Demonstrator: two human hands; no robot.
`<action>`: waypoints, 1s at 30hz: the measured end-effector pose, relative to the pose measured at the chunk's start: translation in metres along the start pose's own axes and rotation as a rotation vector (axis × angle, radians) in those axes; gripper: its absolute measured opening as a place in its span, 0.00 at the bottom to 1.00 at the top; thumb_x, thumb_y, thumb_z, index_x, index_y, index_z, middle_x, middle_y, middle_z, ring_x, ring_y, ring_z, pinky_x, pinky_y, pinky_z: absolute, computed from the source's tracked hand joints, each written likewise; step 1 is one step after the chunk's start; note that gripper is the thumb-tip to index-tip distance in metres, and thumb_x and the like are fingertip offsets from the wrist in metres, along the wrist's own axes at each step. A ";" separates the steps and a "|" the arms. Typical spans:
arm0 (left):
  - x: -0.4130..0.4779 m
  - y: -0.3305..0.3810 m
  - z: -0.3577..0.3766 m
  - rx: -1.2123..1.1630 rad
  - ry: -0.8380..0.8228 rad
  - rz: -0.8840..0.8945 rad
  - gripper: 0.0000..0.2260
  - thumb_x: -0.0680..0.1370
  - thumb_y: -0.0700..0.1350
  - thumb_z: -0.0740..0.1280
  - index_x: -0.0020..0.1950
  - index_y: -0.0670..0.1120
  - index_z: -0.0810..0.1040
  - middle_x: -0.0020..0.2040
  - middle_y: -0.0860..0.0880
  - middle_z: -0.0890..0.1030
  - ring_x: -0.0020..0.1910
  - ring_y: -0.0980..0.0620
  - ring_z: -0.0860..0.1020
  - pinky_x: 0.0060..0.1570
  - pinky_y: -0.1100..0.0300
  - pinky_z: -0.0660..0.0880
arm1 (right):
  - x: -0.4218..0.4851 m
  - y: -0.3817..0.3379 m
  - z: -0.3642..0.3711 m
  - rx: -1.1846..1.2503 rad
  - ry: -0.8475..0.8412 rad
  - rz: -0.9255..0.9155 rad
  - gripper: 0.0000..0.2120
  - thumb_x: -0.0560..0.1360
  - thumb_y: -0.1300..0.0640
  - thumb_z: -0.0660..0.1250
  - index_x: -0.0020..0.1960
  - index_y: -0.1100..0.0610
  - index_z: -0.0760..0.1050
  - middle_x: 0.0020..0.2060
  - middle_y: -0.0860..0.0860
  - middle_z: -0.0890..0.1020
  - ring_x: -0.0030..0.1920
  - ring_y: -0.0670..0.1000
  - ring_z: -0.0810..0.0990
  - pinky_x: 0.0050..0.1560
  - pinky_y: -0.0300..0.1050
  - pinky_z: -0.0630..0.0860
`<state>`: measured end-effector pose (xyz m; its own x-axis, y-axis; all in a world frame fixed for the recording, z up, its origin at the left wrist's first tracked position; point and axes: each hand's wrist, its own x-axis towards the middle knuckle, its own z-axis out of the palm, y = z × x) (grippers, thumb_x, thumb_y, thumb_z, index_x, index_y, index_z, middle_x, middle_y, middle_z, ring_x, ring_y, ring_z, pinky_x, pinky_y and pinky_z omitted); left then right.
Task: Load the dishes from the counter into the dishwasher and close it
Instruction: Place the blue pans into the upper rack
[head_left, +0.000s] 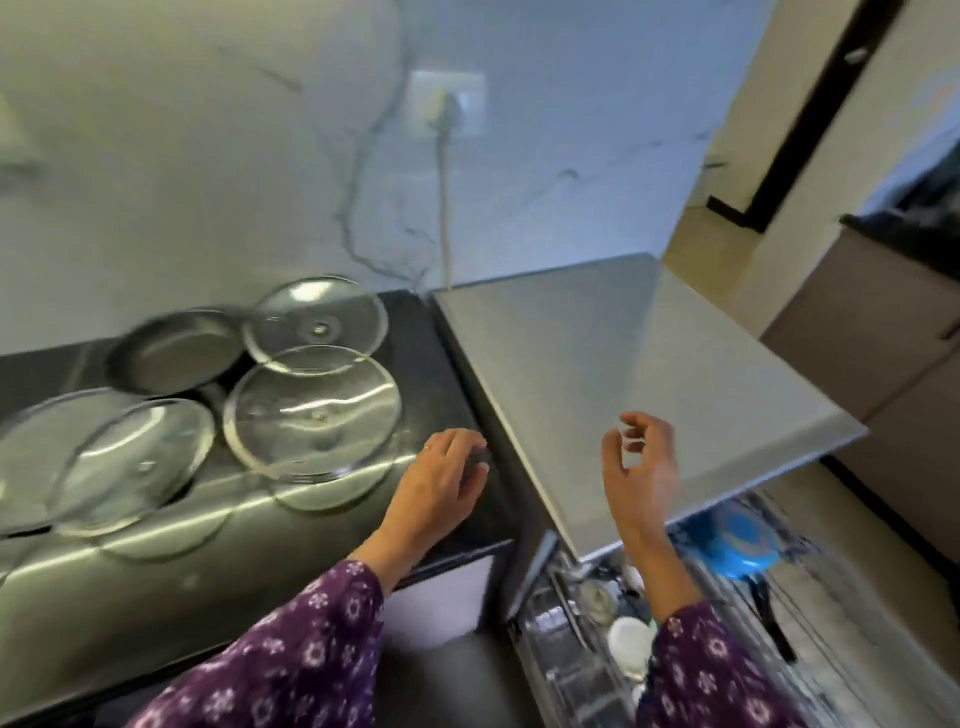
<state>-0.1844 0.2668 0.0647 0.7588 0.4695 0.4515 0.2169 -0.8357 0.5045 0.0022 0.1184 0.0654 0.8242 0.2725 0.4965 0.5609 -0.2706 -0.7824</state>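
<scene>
Presently under left hand (441, 483): a small dark object (479, 460) at the right edge of the counter (441, 364), fingers curled over it; too blurred to tell whether gripped or merely covered.
Right hand (641, 467): raised over the grey top of the dishwasher (623, 374), fingers loosely bent, holding nothing; probably free to take or steady the next piece.
Dishes to load: large lid (311, 415) just beside the left hand, back lid (317, 325) by the wall, left lid (140, 457) near the frame edge, dark pan (176, 351) among them; all on the counter.
Rack (597, 675): pulled out below the top, carrying a blue bowl (732, 545) and white cups (631, 639); door not closed.
Likely reason for stance: reach leftward for pieces, body beside the open rack.
In the way: top overhanging the rack; lids crowded edge to edge, so lifting one may shift a neighbour.
Behind: cable (444, 208) hanging down the marble wall.
</scene>
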 end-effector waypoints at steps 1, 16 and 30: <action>-0.009 -0.013 -0.017 0.018 0.008 -0.016 0.10 0.75 0.46 0.61 0.54 0.45 0.74 0.50 0.50 0.77 0.50 0.50 0.75 0.52 0.59 0.70 | 0.000 -0.021 0.017 0.005 -0.058 -0.032 0.10 0.72 0.67 0.68 0.51 0.59 0.74 0.46 0.52 0.75 0.39 0.49 0.74 0.43 0.37 0.71; -0.189 -0.192 -0.201 0.186 0.164 -0.505 0.13 0.73 0.53 0.58 0.54 0.49 0.73 0.50 0.50 0.77 0.50 0.52 0.76 0.50 0.59 0.73 | -0.072 -0.257 0.265 -0.082 -0.876 -0.243 0.10 0.73 0.59 0.67 0.52 0.61 0.77 0.47 0.54 0.79 0.49 0.53 0.77 0.51 0.42 0.70; -0.228 -0.261 -0.190 0.196 0.173 -0.500 0.07 0.76 0.50 0.60 0.49 0.48 0.72 0.43 0.51 0.75 0.44 0.54 0.70 0.47 0.63 0.67 | -0.100 -0.288 0.398 -0.786 -1.158 -0.330 0.15 0.78 0.53 0.57 0.59 0.59 0.75 0.60 0.58 0.75 0.66 0.61 0.64 0.64 0.55 0.62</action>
<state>-0.5307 0.4314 -0.0304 0.4262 0.8480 0.3149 0.6469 -0.5291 0.5492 -0.2730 0.5362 0.0911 0.3378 0.9023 -0.2677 0.9222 -0.3742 -0.0978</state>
